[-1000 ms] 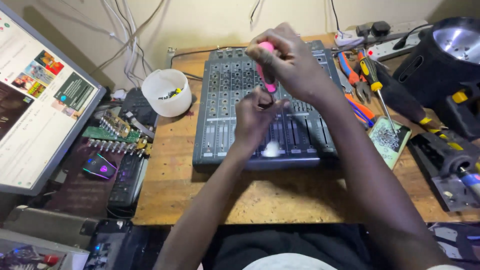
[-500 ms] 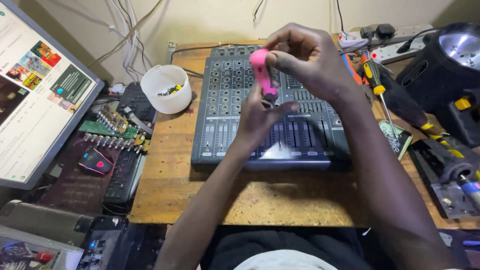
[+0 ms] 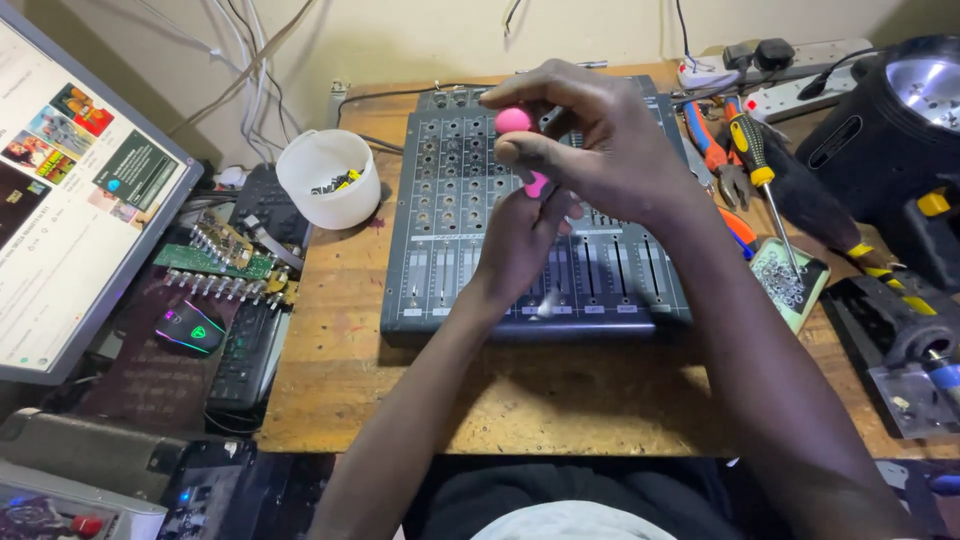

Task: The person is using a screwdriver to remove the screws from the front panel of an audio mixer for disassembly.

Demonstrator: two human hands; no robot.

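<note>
Wooden table (image 3: pixel 330 370) carries a grey audio mixer (image 3: pixel 450 230) at its middle, with a white cup (image 3: pixel 328 180) to the mixer's left, a monitor (image 3: pixel 70 200) further left, and pliers (image 3: pixel 712 150), a yellow-handled screwdriver (image 3: pixel 760 170) and a black lamp (image 3: pixel 900 110) to its right. Above the mixer's faders, the right hand (image 3: pixel 600 140) is clenched around a pink-handled screwdriver (image 3: pixel 515 125), while the left hand (image 3: pixel 525 235) beneath seems to steady its shaft, though both hands hide the tip and much of the mixer's panel.
</note>
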